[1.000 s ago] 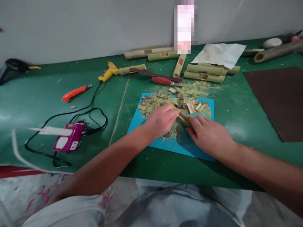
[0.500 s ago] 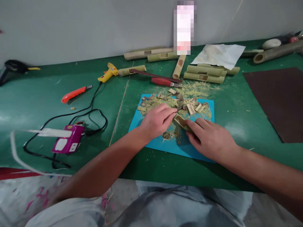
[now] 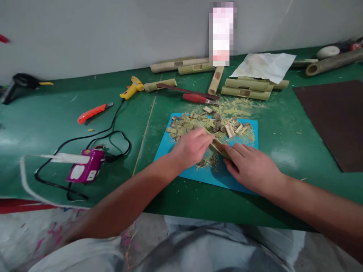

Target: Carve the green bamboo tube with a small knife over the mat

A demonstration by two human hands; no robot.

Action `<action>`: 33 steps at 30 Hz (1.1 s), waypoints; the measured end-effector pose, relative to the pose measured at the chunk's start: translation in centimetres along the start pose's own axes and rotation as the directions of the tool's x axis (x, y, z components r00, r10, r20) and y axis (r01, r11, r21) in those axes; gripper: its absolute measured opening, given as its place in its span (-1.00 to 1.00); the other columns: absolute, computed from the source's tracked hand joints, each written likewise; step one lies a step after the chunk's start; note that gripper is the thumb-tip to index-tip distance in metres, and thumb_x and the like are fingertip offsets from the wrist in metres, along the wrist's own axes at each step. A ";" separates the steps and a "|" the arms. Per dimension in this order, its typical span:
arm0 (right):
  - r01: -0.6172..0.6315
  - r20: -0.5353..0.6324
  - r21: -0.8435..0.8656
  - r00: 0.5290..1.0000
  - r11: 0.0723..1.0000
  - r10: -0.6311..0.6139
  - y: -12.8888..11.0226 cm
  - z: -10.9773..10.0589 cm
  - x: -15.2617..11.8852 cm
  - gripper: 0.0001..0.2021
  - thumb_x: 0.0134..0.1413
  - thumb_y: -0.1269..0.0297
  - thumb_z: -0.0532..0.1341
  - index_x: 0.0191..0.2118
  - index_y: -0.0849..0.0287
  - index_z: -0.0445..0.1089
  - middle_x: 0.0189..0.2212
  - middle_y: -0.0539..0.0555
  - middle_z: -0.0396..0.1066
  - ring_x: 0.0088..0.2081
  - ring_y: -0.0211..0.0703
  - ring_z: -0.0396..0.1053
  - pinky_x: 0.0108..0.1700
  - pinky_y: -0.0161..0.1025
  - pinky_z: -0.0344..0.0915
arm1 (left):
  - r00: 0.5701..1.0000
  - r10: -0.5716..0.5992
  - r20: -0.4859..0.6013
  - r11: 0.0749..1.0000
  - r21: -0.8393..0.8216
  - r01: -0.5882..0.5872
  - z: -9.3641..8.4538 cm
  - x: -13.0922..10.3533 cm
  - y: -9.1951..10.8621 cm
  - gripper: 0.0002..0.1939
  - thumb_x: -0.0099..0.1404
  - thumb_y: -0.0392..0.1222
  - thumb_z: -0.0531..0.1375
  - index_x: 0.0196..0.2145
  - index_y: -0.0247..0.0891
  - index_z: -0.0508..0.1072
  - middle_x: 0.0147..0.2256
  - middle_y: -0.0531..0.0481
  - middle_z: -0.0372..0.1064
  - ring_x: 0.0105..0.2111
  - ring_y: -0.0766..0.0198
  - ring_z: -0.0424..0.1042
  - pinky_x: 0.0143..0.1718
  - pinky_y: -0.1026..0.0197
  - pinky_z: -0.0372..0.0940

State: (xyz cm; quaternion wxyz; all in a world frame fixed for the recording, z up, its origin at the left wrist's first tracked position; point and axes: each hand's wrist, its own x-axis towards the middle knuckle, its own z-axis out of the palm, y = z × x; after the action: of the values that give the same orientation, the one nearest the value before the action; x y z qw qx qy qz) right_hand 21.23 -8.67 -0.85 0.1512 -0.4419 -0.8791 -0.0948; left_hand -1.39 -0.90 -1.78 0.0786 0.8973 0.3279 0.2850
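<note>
A short bamboo tube [image 3: 218, 145] with a rectangular opening cut in its side lies slantwise between my hands, above a blue mat [image 3: 185, 173]. My left hand [image 3: 193, 147] is closed over its upper-left part, fingertips pressed together at the end of the opening. Whether a small thing is also pinched there I cannot make out. At the lower-right end, my right hand [image 3: 251, 164] grips the tube with thumb and fingers. Bamboo chips [image 3: 181, 126] and shavings cover the mat's far part, and a smaller heap of shavings [image 3: 211, 162] lies beneath the tube.
Behind the mat are a red-handled knife [image 3: 195, 98], a dark flat strip [image 3: 187, 90] and several notched bamboo tubes [image 3: 245, 93]. On the left lie an orange cutter [image 3: 92, 113], a yellow glue gun [image 3: 132, 87] and a purple power adapter [image 3: 86, 164] with cords. A dark brown sheet [image 3: 334, 124] lies right.
My left hand has shifted slightly down and right along the tube, and more of the tube's upper-left end shows past it. My right hand keeps its grip. The view has shifted slightly.
</note>
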 end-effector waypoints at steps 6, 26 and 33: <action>0.041 -0.053 -0.039 0.998 0.998 -0.043 -0.1 -0.1 0.2 -0.68 0.34 0.34 0.03 -0.03 0.42 0.45 -0.42 0.10 0.44 -0.39 -0.17 0.36 -0.34 -0.22 0.20 | 1.000 -0.005 -0.024 1.000 0.001 0.005 0.1 0.0 -0.1 -0.70 0.50 -0.20 0.03 -0.13 -0.34 0.54 -0.33 -0.08 0.42 -0.33 0.29 0.44 -0.29 0.25 0.36; 0.106 -0.010 -0.136 0.994 0.985 -0.108 -0.8 -0.2 -0.2 -0.71 0.30 0.40 0.11 0.04 0.40 0.43 -0.42 0.05 0.39 -0.40 -0.17 0.28 -0.39 -0.18 0.10 | 1.000 -0.019 0.017 0.998 0.059 0.018 -0.2 -0.2 1.2 -0.70 0.51 -0.21 0.00 -0.18 -0.30 0.52 -0.34 -0.06 0.40 -0.34 0.29 0.42 -0.30 0.25 0.35; 0.111 -0.003 -0.107 0.994 0.988 -0.112 -0.9 -0.4 -0.2 -0.72 0.32 0.38 0.10 0.01 0.39 0.44 -0.44 0.06 0.38 -0.40 -0.19 0.26 -0.41 -0.16 0.05 | 0.999 -0.028 0.045 0.998 0.054 0.025 -0.5 -0.3 1.3 -0.70 0.51 -0.20 0.00 -0.20 -0.30 0.52 -0.36 -0.05 0.38 -0.36 0.30 0.40 -0.31 0.26 0.33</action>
State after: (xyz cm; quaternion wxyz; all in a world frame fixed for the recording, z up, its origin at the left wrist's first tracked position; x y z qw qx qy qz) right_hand 20.66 -9.48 -0.52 0.1257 -0.3991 -0.8955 -0.1517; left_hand -1.16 -2.13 -1.12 0.0657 0.9009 0.3454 0.2545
